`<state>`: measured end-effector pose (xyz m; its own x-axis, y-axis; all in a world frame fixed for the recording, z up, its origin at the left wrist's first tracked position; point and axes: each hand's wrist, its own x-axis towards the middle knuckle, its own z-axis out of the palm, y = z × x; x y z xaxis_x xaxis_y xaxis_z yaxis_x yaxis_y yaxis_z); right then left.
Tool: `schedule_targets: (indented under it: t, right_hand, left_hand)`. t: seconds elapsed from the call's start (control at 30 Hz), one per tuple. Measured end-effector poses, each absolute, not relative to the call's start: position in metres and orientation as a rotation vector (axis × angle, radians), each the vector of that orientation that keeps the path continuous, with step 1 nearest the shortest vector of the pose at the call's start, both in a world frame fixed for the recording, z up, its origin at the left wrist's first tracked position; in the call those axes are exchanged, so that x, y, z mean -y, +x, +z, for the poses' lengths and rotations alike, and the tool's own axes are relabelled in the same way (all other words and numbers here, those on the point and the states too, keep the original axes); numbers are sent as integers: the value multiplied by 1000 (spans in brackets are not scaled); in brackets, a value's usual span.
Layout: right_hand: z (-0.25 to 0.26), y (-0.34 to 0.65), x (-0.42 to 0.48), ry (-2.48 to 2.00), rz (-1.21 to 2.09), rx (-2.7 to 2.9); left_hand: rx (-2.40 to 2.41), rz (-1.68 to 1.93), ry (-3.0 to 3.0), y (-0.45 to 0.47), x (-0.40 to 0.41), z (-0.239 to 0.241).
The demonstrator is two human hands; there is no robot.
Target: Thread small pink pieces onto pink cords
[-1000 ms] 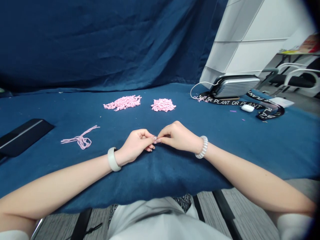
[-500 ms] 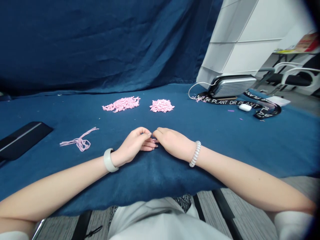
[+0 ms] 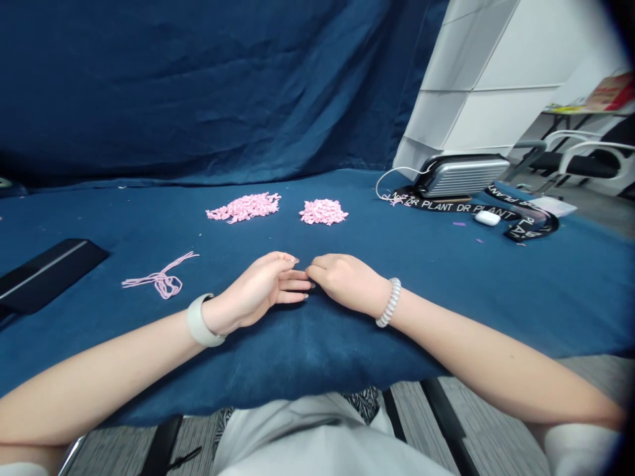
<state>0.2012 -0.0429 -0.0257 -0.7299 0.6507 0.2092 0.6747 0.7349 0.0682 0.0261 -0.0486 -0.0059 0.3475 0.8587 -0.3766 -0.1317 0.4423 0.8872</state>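
My left hand [image 3: 262, 289], with a pale bangle at its wrist, is open, palm turned toward my right hand and fingers stretched out. Its fingertips come up close to the fingers of my right hand [image 3: 344, 281], which are bent and pressed together. Whatever those fingers pinch is hidden or too small to make out. Beyond the hands lie two heaps of small pink knotted cord pieces, a longer heap [image 3: 245, 207] and a rounder heap [image 3: 323, 211]. Left of my left hand rests a loose bundle of pink cords [image 3: 166, 281].
A blue cloth [image 3: 421, 264] covers the table. At the left lies a dark flat object [image 3: 52, 274]. On the right are a silver ribbed case [image 3: 464, 177], a black lettered strap [image 3: 441, 206], a white earbud case [image 3: 487, 217] and small purple scraps.
My left thumb and fingers have parted from a pinch and spread out. The left hand has drawn slightly left, while the right hand stays nearly where it was, fingers still closed.
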Motion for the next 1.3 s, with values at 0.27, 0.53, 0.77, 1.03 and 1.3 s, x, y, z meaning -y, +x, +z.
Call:
schedule_targets:
  t: [0.27, 0.53, 0.77, 1.03, 1.3]
  right_hand:
    - [-39, 204, 37, -919, -477, 2577]
    - [-39, 205, 36, -958, -78, 2247]
    - [-38, 198, 36, -846, 659, 1762]
    - [-41, 193, 33, -802, 1194, 1460]
    - [-44, 188, 34, -737, 1546, 1180]
  left_hand:
    - [-980, 781, 584, 28, 57, -6]
    - [-864, 890, 627, 29, 61, -7]
    - [-869, 980, 974, 29, 50, -19]
    - [-877, 1052, 1023, 30, 52, -17]
    - [-850, 1087, 1038, 32, 53, -19]
